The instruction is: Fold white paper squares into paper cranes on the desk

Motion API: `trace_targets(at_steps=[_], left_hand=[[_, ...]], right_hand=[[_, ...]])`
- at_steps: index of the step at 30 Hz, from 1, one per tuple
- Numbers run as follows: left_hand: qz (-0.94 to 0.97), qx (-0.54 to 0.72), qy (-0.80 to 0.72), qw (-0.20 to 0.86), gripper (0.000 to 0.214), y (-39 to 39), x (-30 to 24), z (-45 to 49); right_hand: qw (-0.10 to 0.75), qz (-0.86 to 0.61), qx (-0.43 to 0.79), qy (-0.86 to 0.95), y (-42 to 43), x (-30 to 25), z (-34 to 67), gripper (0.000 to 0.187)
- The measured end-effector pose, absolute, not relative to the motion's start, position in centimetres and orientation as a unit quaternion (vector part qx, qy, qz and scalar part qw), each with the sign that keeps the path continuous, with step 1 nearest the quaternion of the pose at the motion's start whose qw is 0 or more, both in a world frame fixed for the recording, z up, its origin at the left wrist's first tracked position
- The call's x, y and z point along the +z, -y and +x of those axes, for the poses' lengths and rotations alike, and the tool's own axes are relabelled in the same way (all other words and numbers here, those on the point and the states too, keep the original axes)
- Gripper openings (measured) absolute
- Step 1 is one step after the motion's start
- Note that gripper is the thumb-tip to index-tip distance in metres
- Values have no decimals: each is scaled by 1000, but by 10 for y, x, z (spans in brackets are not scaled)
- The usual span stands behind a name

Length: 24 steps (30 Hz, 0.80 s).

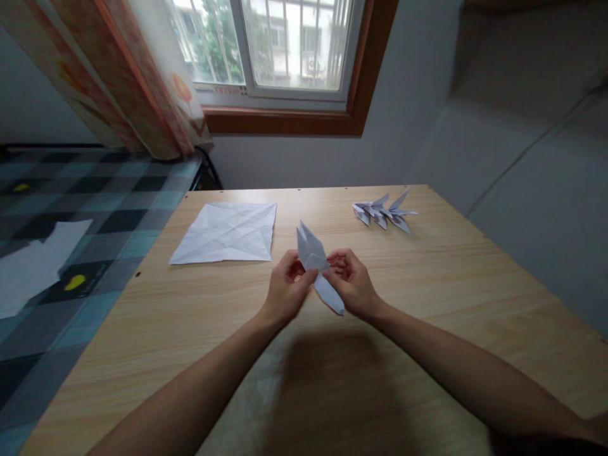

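Note:
A partly folded white paper piece (314, 259) with pointed flaps is held above the wooden table (427, 278), near its middle. My left hand (285, 288) pinches its left side with curled fingers. My right hand (351, 282) grips its right side, and the lower tip of the paper sticks out below that hand. A creased, unfolded white square sheet (225, 233) lies flat on the table to the left of my hands. Finished folded paper figures (384, 212) sit together at the far right of the table.
A bed with a checked blue-grey cover (71, 247) stands left of the table, with a white sheet of paper (33, 266) on it. A window (275, 50) and patterned curtain (137, 82) are behind. A grey wall (522, 158) runs along the right.

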<state>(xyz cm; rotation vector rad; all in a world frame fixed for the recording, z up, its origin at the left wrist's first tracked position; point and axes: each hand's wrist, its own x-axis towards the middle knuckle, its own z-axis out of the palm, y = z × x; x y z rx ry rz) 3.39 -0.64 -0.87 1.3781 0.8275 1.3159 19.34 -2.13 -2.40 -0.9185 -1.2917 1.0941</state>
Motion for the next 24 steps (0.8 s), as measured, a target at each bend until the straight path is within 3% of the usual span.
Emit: trace_targets(at_steps=[2, 5, 10, 17, 24], left_hand=[[621, 516, -366, 463, 13, 7, -9, 32], [646, 505, -381, 427, 18, 7, -8, 32], [591, 509, -396, 484, 18, 8, 1, 33], [474, 571, -473, 475, 29, -3, -5, 28], [376, 639, -468, 481, 40, -17, -25, 26]], right_hand=[[584, -394, 446, 552, 23, -24, 193, 25], [606, -399, 397, 563, 27, -24, 193, 21], [605, -425, 314, 596, 29, -25, 193, 29], [559, -425, 435, 564, 28, -22, 192, 29], [545, -452, 468, 529, 26, -15, 193, 23]])
